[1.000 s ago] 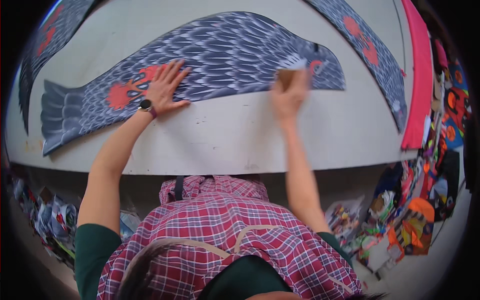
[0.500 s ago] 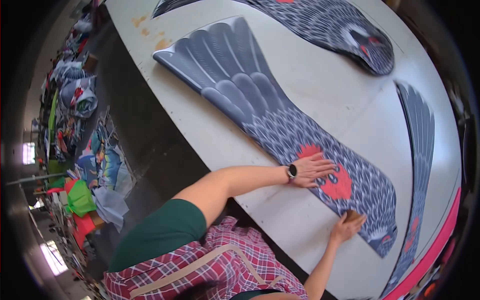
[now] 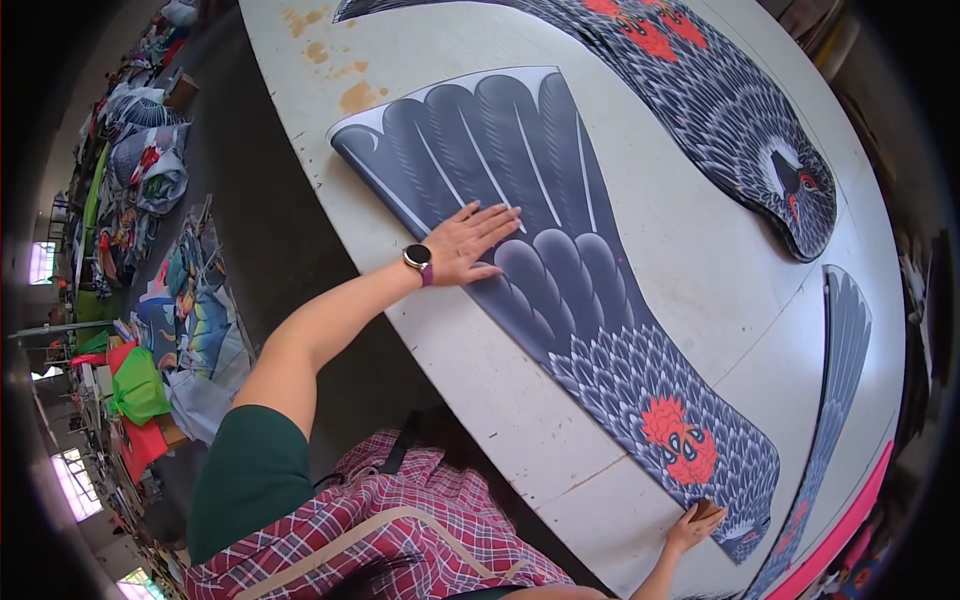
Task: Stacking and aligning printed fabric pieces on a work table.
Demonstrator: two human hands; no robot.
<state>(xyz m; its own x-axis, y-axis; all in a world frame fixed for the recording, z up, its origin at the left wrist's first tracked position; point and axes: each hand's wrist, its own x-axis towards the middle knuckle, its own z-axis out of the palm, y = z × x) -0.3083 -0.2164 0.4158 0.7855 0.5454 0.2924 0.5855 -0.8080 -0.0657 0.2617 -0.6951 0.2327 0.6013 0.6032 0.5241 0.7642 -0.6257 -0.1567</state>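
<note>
A long dark grey fabric piece (image 3: 560, 270) printed as a feathered bird wing, with red patches near one end, lies flat on a white table (image 3: 690, 270). My left hand (image 3: 468, 243), with a watch on the wrist, presses flat and open on the wide feather part of the piece. At the lower right my right hand (image 3: 693, 525) holds a small brown block (image 3: 708, 509) against the piece's narrow end, below the red patch.
A second bird-printed piece (image 3: 720, 110) lies further along the table and a narrow one (image 3: 835, 390) at the right, beside a pink strip (image 3: 830, 545). Piles of coloured fabric (image 3: 140, 300) cover the floor to the left. I wear a plaid apron.
The view has swung. My left hand has moved from the red patch up to the wide feather part. My right hand stays at the narrow end with the block.
</note>
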